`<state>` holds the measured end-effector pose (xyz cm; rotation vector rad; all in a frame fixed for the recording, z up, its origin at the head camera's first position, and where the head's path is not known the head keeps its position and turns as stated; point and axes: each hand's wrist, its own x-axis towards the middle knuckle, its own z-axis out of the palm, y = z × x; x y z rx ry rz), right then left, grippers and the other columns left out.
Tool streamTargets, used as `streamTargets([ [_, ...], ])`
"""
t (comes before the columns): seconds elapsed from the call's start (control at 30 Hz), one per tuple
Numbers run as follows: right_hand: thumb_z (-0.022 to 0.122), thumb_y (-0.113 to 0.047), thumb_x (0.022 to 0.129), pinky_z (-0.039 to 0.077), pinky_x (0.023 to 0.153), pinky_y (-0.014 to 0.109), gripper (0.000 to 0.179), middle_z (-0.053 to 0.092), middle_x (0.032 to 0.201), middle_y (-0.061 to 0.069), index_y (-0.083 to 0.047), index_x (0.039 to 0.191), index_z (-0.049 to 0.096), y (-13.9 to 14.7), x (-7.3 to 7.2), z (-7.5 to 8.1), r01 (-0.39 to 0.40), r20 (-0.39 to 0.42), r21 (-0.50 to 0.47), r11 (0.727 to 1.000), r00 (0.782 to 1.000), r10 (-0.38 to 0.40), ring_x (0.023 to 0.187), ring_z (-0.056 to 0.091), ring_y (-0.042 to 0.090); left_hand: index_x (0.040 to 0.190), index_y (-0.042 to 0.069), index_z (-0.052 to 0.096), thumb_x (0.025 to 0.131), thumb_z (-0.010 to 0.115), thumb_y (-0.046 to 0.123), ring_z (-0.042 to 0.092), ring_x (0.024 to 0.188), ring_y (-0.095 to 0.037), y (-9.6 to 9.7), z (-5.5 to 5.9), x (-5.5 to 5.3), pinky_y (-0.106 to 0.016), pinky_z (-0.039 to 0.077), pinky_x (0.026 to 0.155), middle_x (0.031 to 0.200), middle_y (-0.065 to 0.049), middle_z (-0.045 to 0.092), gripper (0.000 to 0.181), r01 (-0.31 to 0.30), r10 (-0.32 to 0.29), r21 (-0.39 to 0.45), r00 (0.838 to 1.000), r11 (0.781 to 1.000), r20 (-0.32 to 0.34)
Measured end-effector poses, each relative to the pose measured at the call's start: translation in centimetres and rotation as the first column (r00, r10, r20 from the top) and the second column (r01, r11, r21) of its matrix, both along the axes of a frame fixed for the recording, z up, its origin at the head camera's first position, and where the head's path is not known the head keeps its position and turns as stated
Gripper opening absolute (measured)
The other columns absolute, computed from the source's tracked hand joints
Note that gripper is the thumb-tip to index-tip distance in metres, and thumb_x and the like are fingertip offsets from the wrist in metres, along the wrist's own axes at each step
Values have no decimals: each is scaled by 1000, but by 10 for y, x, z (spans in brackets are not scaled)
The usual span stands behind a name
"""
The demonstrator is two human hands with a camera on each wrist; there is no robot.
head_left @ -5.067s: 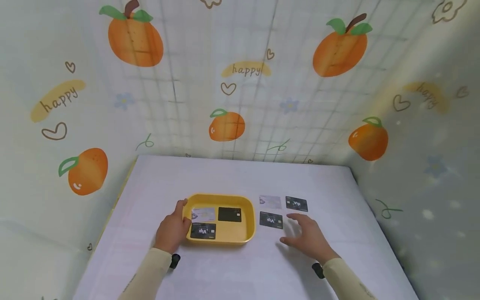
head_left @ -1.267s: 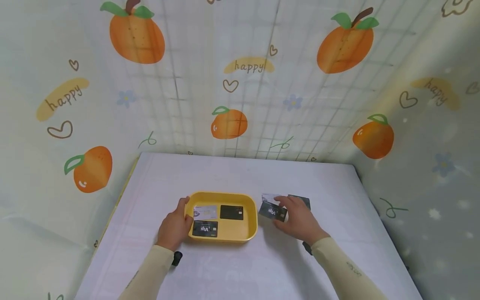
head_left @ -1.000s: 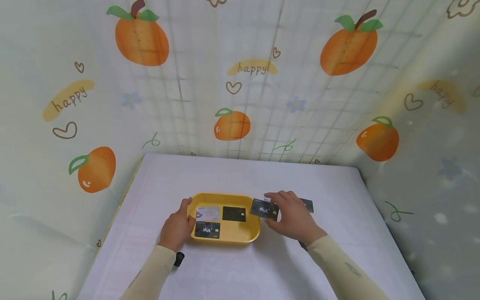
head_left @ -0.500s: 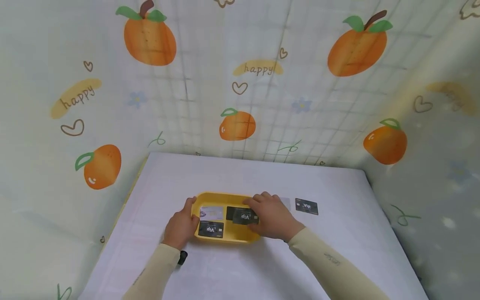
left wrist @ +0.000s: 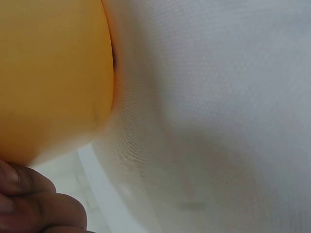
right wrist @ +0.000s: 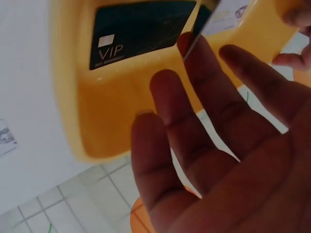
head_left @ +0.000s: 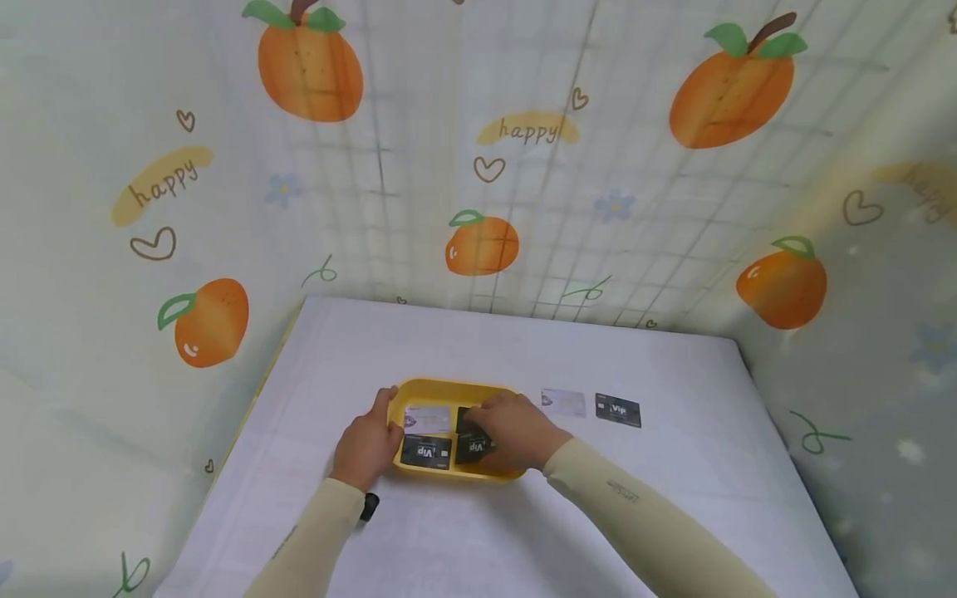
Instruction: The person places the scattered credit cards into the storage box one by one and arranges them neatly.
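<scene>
My left hand (head_left: 366, 448) grips the left rim of a yellow tray (head_left: 449, 383), whose outer wall fills the upper left of the left wrist view. My right hand (head_left: 519, 428) reaches into the tray's right half and pinches a dark VIP card (head_left: 471, 449). This card is seen nearly edge-on at the fingertips in the right wrist view; my thumb is hidden there. Under the right fingers, a black card (right wrist: 141, 33) lies in the tray, partly covered in the head view. A pale card (head_left: 428, 419) and another dark VIP card (head_left: 426, 453) lie in the left half.
On the white table (head_left: 449, 540), right of the tray, lie a pale card (head_left: 563, 403) and a dark VIP card (head_left: 618, 410) side by side. A patterned curtain (head_left: 419, 166) stands behind the table and along its sides.
My right hand has lifted the nearer VIP card off the table and carried it left, down into the tray's front right part. The left hand has stayed on the rim.
</scene>
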<state>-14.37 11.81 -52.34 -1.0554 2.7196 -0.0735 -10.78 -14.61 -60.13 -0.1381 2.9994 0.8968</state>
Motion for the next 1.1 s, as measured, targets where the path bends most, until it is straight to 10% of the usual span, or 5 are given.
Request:
streamTargets([
  [1.1, 86, -48, 84, 52, 93, 41, 58, 70, 108, -5, -21, 134, 71, -1, -4, -13, -18, 38, 36, 999, 999, 17, 96, 60, 18, 158, 22, 38, 101, 65, 21, 47, 47, -17, -2, 5, 4, -31, 38, 48, 58, 1, 49, 63, 15, -15, 5, 1000, 1000, -4],
])
